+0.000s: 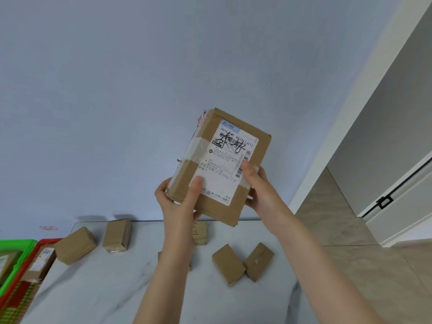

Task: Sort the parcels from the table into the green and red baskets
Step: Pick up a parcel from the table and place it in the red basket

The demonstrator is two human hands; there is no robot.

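Both hands hold one parcel [222, 164] up before the wall [117, 90], well above the table [105, 288]. The left hand [180, 202] grips its lower left corner, thumb flat on the labelled face and fingers curled behind. The right hand [259, 190] grips the lower right edge the same way, thumb on the label's margin. The parcel is tilted, its top leaning right, with the white label and clear tape toward the camera. Below, the table's far edge meets the wall and its right edge borders open floor [350, 277]. A tilted box [76, 245] sits at the left edge, just beside the red basket [48, 241], with an upright box [117, 235] near it but apart. A back box [199, 232] at the far edge is partly hidden by the left wrist. Near the right edge a low box [228, 264] and a taped box [258, 260] lie touching. The green basket [21, 243] stands against the red one's left side, and a labelled box [43, 260] lies in the red basket. Bare tabletop runs along the front left, between the left forearm and the baskets.
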